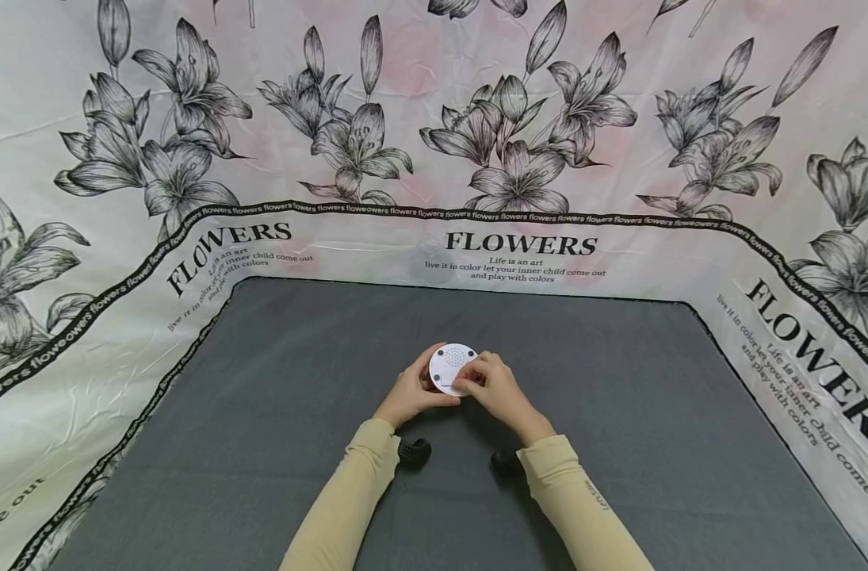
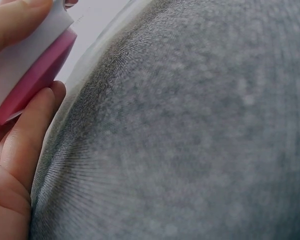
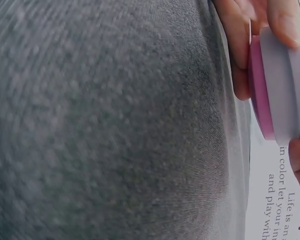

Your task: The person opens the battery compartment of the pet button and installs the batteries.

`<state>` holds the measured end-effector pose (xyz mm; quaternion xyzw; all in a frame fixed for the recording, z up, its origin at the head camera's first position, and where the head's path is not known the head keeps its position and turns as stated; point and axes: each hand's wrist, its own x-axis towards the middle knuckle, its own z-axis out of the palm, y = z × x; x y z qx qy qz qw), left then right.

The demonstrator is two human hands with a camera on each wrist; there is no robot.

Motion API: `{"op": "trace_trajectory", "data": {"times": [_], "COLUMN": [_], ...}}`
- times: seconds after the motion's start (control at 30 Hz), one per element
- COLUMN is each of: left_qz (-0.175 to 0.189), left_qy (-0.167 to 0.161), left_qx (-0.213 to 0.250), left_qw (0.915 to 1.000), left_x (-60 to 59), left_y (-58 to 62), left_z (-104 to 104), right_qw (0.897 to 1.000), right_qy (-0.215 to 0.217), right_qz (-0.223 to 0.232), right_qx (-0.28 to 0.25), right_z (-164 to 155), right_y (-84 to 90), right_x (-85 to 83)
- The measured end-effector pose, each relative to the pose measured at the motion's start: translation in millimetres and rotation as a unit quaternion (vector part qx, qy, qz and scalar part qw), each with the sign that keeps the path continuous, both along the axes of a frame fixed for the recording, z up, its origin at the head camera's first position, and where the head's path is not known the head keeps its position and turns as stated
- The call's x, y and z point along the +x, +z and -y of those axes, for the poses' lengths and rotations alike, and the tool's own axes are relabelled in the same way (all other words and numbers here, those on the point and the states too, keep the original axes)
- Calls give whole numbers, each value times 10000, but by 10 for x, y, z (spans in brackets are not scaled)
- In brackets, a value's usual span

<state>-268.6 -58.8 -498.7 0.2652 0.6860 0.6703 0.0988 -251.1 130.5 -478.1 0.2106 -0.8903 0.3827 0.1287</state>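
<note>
A round white device [image 1: 449, 363] with small holes in the middle of its face and dark round feet near its rim is held up over the table. Both wrist views show its other side as pink [image 2: 37, 75]. My left hand [image 1: 410, 392] grips it by the rim, thumb on the white part and fingers behind the pink side. Against the lower right of the white face, my right hand [image 1: 499, 388] has its thumb and forefinger bent together, beside a thin dark line. What lies under those fingertips is hidden.
A dark grey cloth [image 1: 298, 357] covers the table, bordered by a white flower-printed sheet [image 1: 376, 246] with black lettering that rises behind it. Black wrist-worn pieces [image 1: 414, 454] show below both hands, beside the pale yellow sleeves [image 1: 355, 492].
</note>
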Motion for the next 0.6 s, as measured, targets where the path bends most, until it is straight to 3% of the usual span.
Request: {"op": "trace_trajectory", "data": {"times": [0.6], "left_qz": [-11], "left_qy": [-18], "left_qx": [-243], "left_qw": [9997], "left_x": [0], "left_y": [12], "left_z": [-1], "right_qw": [9997], "right_qy": [-44], "right_qz": [233], "right_qx": [40], "right_z": [4], "right_y": [17], "right_x": [17]}}
